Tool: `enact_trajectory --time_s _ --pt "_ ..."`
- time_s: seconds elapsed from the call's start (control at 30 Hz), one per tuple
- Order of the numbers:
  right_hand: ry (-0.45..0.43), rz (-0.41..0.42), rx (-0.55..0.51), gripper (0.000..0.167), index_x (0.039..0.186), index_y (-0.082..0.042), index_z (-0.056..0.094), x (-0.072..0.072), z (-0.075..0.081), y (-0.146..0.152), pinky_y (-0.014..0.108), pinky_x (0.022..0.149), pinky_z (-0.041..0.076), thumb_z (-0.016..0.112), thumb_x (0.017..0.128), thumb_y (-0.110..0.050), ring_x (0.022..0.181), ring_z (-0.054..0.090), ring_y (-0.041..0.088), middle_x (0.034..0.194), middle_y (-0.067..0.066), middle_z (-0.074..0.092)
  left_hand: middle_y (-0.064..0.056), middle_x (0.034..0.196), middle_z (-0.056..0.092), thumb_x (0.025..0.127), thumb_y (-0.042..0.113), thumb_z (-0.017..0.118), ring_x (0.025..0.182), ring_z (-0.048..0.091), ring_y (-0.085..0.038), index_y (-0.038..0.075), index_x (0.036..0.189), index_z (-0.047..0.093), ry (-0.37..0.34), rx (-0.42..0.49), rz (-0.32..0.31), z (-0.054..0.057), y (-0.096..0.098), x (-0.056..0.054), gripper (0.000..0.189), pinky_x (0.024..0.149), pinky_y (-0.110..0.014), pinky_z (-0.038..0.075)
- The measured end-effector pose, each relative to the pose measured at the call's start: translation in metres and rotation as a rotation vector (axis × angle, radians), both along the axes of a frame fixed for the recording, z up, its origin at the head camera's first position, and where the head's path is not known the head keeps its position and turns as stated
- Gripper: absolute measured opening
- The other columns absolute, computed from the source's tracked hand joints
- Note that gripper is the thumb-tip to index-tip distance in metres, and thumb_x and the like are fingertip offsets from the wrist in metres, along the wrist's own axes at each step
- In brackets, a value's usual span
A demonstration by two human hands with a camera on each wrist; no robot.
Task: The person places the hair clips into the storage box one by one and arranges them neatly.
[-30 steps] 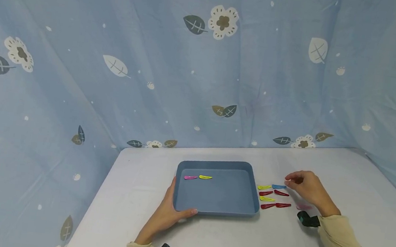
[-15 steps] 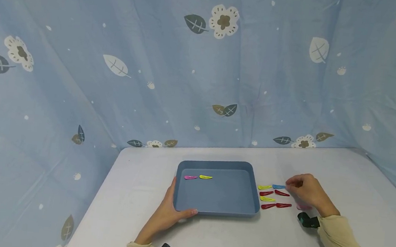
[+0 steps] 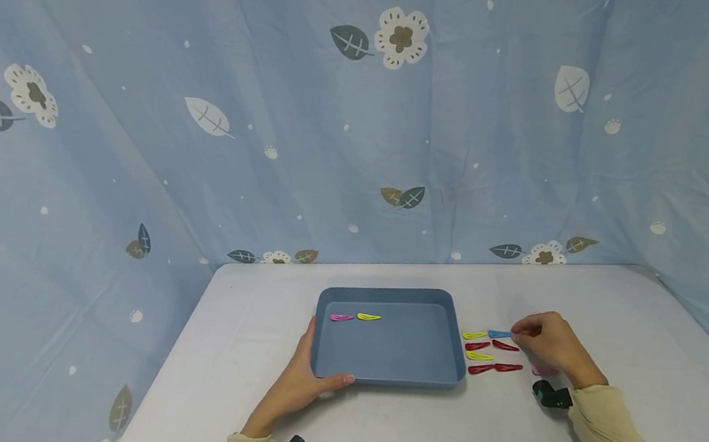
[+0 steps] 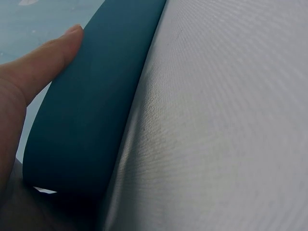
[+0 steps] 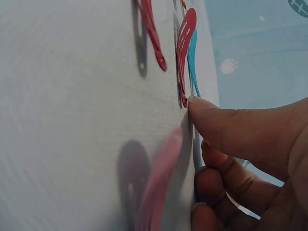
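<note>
My left hand (image 3: 293,385) holds the near left corner of a blue-grey tray (image 3: 389,382), thumb along its front wall and fingers at its left side. In the left wrist view the thumb (image 4: 53,57) lies against the tray's wall (image 4: 91,96). A pink snap hair clip (image 3: 341,318) and a yellow one (image 3: 368,317) lie inside the tray. To the right, my right hand (image 3: 553,343) pinches the right end of a blue hair clip (image 3: 499,334); the right wrist view has the thumb over that end of the blue clip (image 5: 193,55).
Beside the tray lie two yellow clips, one at the back (image 3: 474,334), and several red clips (image 3: 505,345). A pink clip (image 3: 544,372) sits under my right wrist, partly hidden. A blue patterned curtain (image 3: 316,100) hangs behind the white table (image 3: 395,437).
My right hand has come down slightly, its fingers closing in on the blue clip's right end. The left hand and the tray have stayed put.
</note>
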State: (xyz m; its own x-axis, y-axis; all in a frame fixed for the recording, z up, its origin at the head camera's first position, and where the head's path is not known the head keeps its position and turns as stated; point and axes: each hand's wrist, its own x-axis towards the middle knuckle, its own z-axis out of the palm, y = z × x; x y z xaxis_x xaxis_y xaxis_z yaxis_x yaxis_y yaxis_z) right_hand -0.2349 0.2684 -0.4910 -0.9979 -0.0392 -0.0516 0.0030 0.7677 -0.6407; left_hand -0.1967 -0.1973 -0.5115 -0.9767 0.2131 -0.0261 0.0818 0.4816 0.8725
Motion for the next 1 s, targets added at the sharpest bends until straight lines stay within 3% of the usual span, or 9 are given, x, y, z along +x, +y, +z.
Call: enact_trajectory --time_s 1.0 --pt "-0.057 0.000 -0.008 0.016 0.104 0.007 0.072 -0.0002 0.0006 -0.0027 0.033 0.072 0.048 0.069 0.094 -0.006 0.082 0.056 0.023 0.089 0.012 0.065 -0.013 0.175 0.007 0.074 0.044 0.091 0.161 0.015 -0.038 0.016 0.168 -0.001 0.007 -0.003 0.001 -0.0007 0.0006 -0.0005 0.134 0.126 -0.066 0.019"
